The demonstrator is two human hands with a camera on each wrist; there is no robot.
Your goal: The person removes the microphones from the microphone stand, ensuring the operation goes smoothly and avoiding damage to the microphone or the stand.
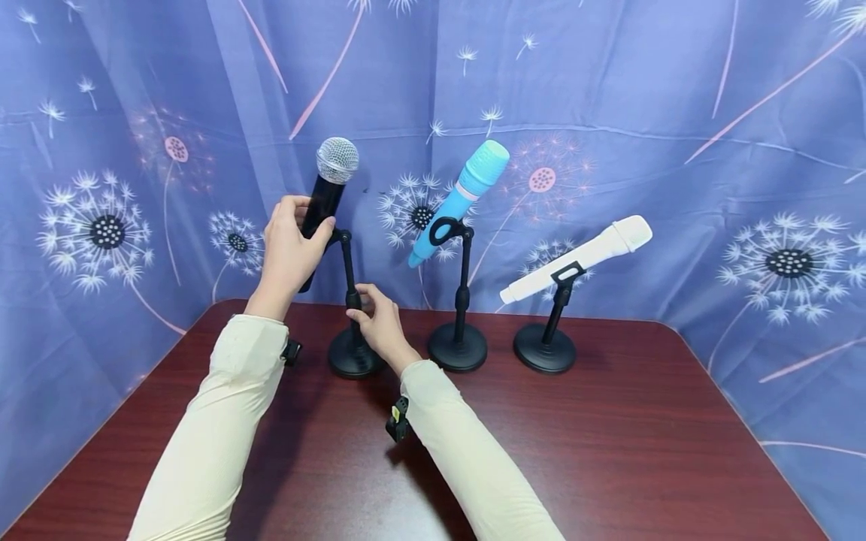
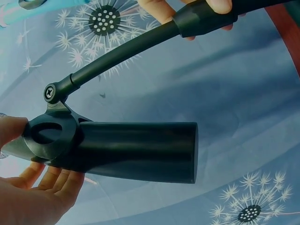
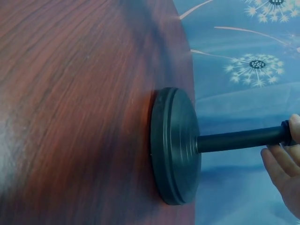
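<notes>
A black microphone (image 1: 324,201) with a silver mesh head sits tilted in the clip (image 2: 56,136) of the leftmost stand. My left hand (image 1: 289,244) grips its body, thumb on the near side and fingers behind; the left wrist view shows the fingertips under the body beside the clip. Lower down, my right hand (image 1: 380,319) pinches the collar (image 2: 204,18) of that stand's pole between thumb and fingers. The stand's round black base (image 3: 176,147) rests flat on the table, seen from the side in the right wrist view.
A blue microphone (image 1: 460,199) leans in a second black stand (image 1: 458,347) to the right. Farther right, a white microphone (image 1: 578,259) lies in a shorter stand (image 1: 545,348). The dark red wooden table (image 1: 609,443) ends at a blue dandelion-print curtain (image 1: 609,90) behind.
</notes>
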